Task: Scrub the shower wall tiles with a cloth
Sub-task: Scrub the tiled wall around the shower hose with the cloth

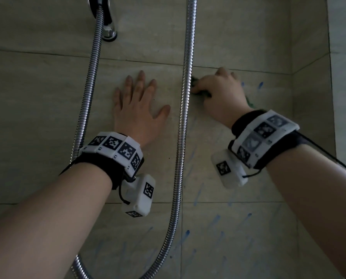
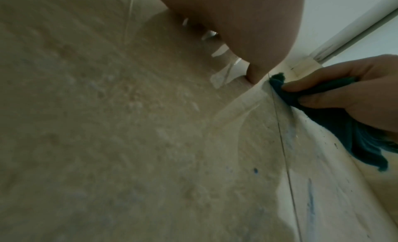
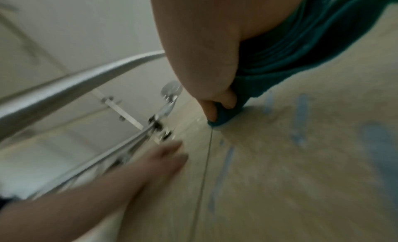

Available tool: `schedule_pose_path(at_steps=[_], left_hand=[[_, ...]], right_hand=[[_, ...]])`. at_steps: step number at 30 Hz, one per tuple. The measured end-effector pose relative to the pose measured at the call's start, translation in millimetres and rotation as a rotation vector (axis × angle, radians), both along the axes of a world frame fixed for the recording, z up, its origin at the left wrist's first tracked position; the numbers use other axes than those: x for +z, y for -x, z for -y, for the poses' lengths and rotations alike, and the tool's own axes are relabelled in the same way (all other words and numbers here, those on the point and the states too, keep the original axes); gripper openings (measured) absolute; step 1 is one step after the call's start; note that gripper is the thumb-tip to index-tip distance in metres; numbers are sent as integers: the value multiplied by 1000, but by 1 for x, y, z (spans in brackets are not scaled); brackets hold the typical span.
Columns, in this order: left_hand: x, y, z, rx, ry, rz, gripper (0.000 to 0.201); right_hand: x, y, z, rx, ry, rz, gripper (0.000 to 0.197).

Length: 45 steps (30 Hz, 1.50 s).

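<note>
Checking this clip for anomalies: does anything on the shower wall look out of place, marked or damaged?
Yes: blue streaks mark the wall tiles, mostly low and right of the shower hose. They look like smeared marks, not tile pattern. The right hand presses a green cloth beside the hose; the left hand lies flat on the tile. No damage shows.

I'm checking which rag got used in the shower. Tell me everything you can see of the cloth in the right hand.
The cloth is dark teal, soft and ribbed like terry or microfibre. It is bunched up, not spread flat. The right hand grips it, fingers curled round the folds, and presses the bunched front against the beige wall tile beside a grout line. A loose tail hangs out past the palm. Blue streaks mark the tile near it.
</note>
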State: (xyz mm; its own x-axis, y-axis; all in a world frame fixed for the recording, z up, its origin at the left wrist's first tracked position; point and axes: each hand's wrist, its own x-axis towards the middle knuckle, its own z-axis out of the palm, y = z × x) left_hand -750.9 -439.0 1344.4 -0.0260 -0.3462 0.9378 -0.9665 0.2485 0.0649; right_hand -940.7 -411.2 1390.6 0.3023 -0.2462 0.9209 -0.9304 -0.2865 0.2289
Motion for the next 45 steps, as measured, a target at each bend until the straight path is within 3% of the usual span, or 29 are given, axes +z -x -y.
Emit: schedule_pose_path(at_steps=[5,7,9,13,15,17,19,21,23,25,29,32,34,37,38,39,41,43,45], left_hand=[[-1,-1,-1,-28,18,2,70],[-1,0,-1,-22,13,5,70],[0,-1,-2,-2,0,13,70],[1,-1,-3,6,-16,11,71],[1,0,-4,2,-9,6,70],[0,1,-4,2,5,2,70],[0,3,-5,-3,6,-8,69],[2,5,-7,-11,-22,-19,69],[6,7,-11,-26,-45,-32,69],[12,10,-13,-59,-50,-31,70],[26,21,-13,-93,-54,27,71],[38,34,-10,-51,-74,88,70],[44,41,-10,-33,-95,99,69],[44,46,-11,-49,-80,88,65],[44,47,-13,-58,-68,89,64],[46,47,-15,-66,-69,93,62],[53,46,-18,-80,-98,133,62],[62,42,-18,-63,-100,209,66],[68,40,-14,-43,-103,238,67]], right_hand=[[-45,1,-2,72,10,-480,45],[-47,8,-1,29,56,-577,44],[-35,11,-4,-36,76,-476,46],[-15,9,-3,-20,63,-77,34],[-32,0,-1,37,84,-193,32],[-56,-2,2,94,59,-379,44],[-58,2,0,70,50,-455,48],[-38,8,-6,26,70,-360,44],[-17,15,-13,-90,26,-143,37],[-8,19,-3,-97,5,-71,34],[-48,14,-2,128,77,-430,38],[-62,23,-5,102,5,-604,32],[-47,26,-11,60,59,-555,32],[-24,24,-18,-117,13,-234,32],[-22,24,-15,-101,16,-172,30],[-26,21,-13,-23,7,-161,29],[-38,18,-7,139,24,-350,30],[-37,22,-2,80,53,-505,38],[-21,28,-7,-104,69,-411,42]])
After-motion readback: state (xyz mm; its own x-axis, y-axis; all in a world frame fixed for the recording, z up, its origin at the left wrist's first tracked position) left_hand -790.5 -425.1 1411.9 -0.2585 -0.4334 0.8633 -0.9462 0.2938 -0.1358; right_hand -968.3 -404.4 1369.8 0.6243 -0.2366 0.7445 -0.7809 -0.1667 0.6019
